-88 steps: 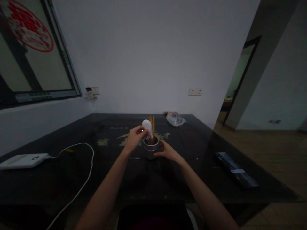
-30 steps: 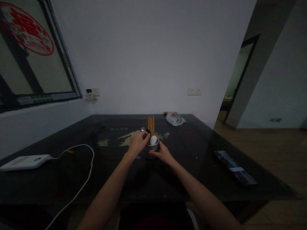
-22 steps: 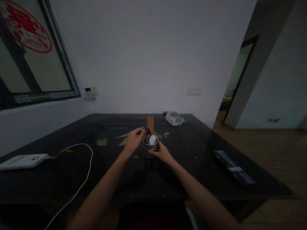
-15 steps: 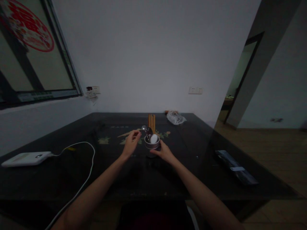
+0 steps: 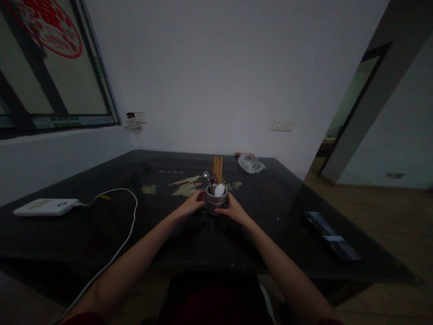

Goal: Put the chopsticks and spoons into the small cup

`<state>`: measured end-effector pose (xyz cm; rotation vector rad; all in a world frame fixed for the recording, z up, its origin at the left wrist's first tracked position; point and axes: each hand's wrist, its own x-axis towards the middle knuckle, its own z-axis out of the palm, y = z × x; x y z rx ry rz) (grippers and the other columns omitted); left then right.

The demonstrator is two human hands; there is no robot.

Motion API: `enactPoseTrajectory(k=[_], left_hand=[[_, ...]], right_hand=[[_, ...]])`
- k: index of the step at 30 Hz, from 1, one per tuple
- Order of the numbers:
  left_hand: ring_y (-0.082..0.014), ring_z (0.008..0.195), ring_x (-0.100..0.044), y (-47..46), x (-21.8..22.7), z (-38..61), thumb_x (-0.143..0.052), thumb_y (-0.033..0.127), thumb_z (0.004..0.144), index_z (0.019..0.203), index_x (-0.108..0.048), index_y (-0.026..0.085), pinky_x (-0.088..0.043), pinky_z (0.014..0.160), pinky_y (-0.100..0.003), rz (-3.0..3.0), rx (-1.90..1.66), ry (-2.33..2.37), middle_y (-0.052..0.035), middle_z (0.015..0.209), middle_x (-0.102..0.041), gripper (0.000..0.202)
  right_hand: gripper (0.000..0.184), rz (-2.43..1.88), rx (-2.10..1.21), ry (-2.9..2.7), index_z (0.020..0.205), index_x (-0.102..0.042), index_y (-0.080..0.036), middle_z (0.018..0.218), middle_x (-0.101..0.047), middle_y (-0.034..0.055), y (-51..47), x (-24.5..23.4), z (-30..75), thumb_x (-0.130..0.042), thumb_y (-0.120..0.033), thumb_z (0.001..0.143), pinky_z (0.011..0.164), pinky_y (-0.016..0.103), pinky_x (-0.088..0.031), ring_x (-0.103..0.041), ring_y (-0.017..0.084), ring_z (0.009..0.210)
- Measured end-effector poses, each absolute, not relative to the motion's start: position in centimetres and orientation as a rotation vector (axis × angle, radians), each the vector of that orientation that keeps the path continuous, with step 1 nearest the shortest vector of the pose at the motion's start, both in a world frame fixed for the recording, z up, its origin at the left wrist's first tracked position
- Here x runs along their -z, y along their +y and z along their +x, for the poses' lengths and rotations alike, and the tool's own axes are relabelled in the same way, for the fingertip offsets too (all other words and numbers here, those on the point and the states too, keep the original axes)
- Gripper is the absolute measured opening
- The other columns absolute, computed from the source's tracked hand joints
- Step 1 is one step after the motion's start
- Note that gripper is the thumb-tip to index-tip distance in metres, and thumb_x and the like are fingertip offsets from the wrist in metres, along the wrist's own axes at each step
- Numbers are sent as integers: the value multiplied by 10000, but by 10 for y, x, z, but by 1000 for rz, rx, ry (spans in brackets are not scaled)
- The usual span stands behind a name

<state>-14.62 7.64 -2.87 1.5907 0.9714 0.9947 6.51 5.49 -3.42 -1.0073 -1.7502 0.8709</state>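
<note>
A grey cylindrical utensil holder stands upright on the dark table, between my two hands. Wooden chopsticks, metal spoons and a white rounded spoon stick up out of it. My right hand is wrapped round the holder's right side, its thumb across the front. On the left side, my left hand has its fingers curled against the holder, and the fingertips are partly hidden behind it.
A white power bank with a white cable lies at the left of the table. To the right lies a dark flat package. A crumpled clear plastic bag rests at the back near the wall.
My left hand, raised beside the spoons before, has come down and closed onto the holder's left side. My right hand stays on the holder. The camera view has shifted slightly.
</note>
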Motion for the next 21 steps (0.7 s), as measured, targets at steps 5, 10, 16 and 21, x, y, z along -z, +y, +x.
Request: enactPoseTrajectory(k=[5,10,16,21], left_hand=[[-279,1145,-540,78,37,-146,-674,164,629,1183,-495,152,-396,995,-457,1648,-846,879,-133,1243,-571,582],[-296,1206,-502,75,44,-140,-716,174,630,1249,-478,153,-303,1075,-487,1667,-844,799,-146,1303,-538,664],[-326,1294,-411,70,49,-133,-755,244,642,1321,-428,142,-263,1105,-493,1672,-887,753,-168,1391,-457,760],[-319,1259,-455,65,48,-125,-744,260,666,1317,-437,142,-305,1086,-494,1718,-891,741,-160,1360,-493,729]], right_hand=[[829,-1038,-865,-1743,1279,-435,-165,1253,-573,127,58,39,66,-825,-264,554,1006,421,-409,-545,258,1160],[855,-1095,-803,-1745,1298,-413,-155,1295,-549,145,56,41,61,-821,-253,554,1024,421,-391,-519,273,1205],[769,-1179,-779,-1761,1249,-446,-149,1218,-602,148,52,39,59,-812,-253,580,962,424,-438,-567,284,1142],[785,-1237,-775,-1772,1252,-450,-160,1207,-610,147,52,35,64,-816,-213,560,942,433,-449,-576,293,1124]])
